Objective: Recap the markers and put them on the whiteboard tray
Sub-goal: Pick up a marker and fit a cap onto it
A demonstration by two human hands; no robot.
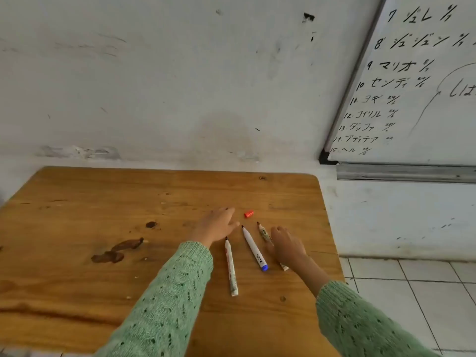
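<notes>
Under right hand (287, 247), marker (265, 234) half-hidden

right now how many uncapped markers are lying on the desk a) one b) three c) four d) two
b, three: the left marker, the blue-ended marker and a third marker partly under the right hand all show bare tips; only one red cap is visible.

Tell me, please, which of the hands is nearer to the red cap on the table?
The left hand: its fingertips lie just to the left of the red cap. The right hand sits farther off, nearer the person and to the cap's right.
</notes>
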